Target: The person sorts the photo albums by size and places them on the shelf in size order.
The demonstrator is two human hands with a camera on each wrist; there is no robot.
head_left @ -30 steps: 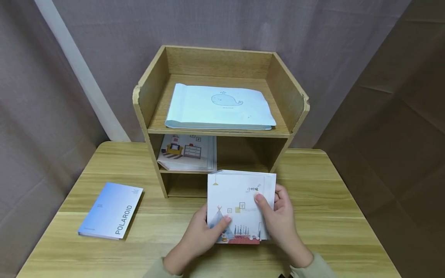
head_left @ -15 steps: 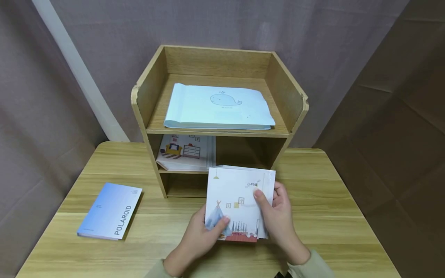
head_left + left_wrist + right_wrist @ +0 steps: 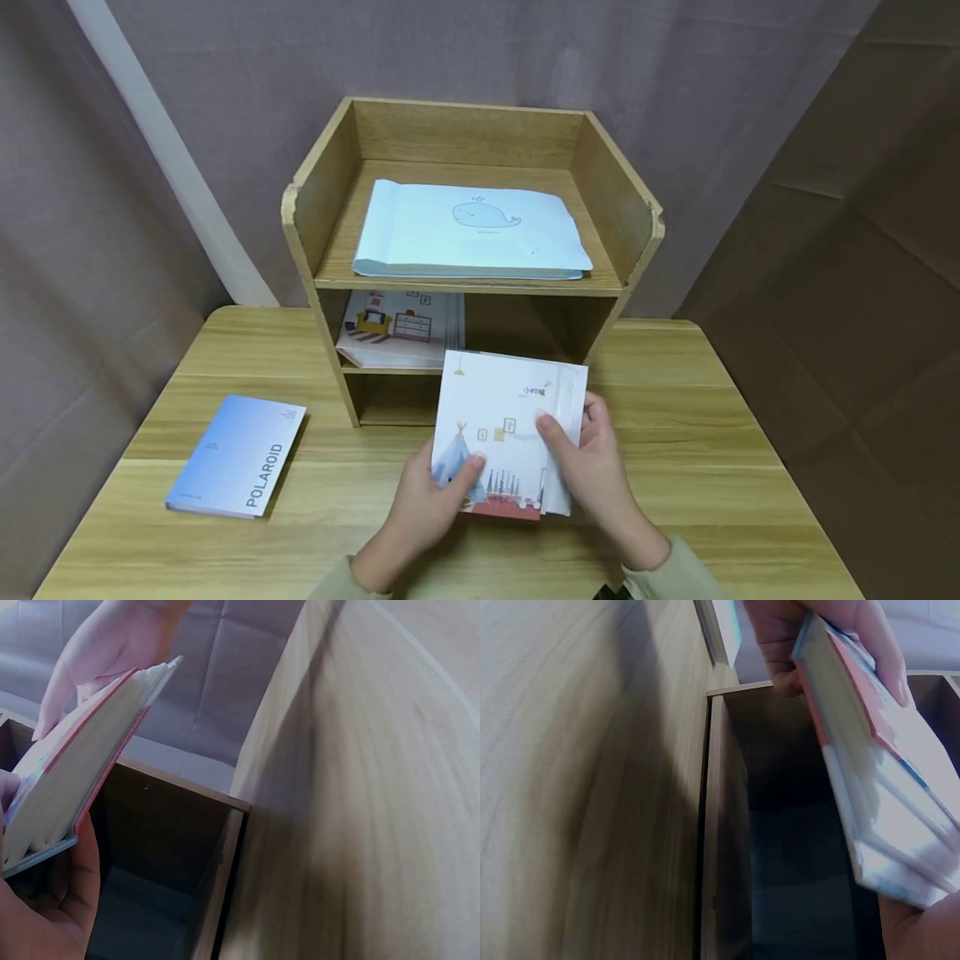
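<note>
We've got the wooden surface (image 3: pixel 705 492), the shelf unit (image 3: pixel 465 135) standing on it, and in front, the white illustrated book (image 3: pixel 502 400), held between our left hand (image 3: pixel 431 496), clamped on its lower left edge, and our right hand (image 3: pixel 597 471), gripping its right edge!

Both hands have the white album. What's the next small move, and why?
I'd probably ease the white album toward the middle shelf, right side: the left hand and right hand both hold it, and room shows beside the furniture-print album.
</note>
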